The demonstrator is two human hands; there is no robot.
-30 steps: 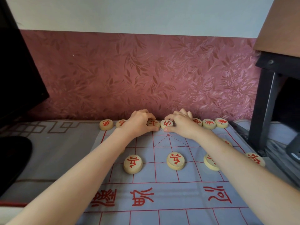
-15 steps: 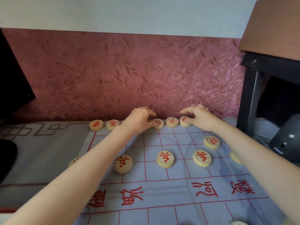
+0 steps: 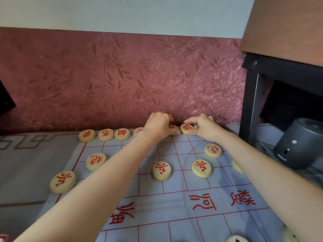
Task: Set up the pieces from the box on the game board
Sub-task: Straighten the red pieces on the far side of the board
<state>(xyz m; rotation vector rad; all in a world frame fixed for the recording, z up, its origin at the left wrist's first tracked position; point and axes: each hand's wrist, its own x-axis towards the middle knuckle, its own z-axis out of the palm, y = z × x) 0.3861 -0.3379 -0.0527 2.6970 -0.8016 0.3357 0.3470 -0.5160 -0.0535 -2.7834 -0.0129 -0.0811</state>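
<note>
A pale blue cloth game board (image 3: 174, 203) with red lines lies flat in front of me. Round wooden pieces with red characters stand along its far row (image 3: 104, 134) and in two nearer rows (image 3: 161, 170). My left hand (image 3: 160, 124) rests at the far edge, fingers curled onto a back-row piece (image 3: 173, 128). My right hand (image 3: 203, 126) is just right of it, thumb and fingers pinching another back-row piece (image 3: 186, 128). The pieces further right in that row are hidden behind my right hand. No box is in view.
A red leaf-patterned wall (image 3: 122, 81) rises right behind the board. A dark table leg (image 3: 249, 105) and a dark cylindrical device (image 3: 302, 142) stand at the right. A black-marked piece (image 3: 236, 239) lies at the bottom edge. Grey patterned cloth (image 3: 31, 159) lies left of the board.
Both hands have shifted rightward along the far row, onto pieces further right. The camera has turned, so more of the board's left side shows.
</note>
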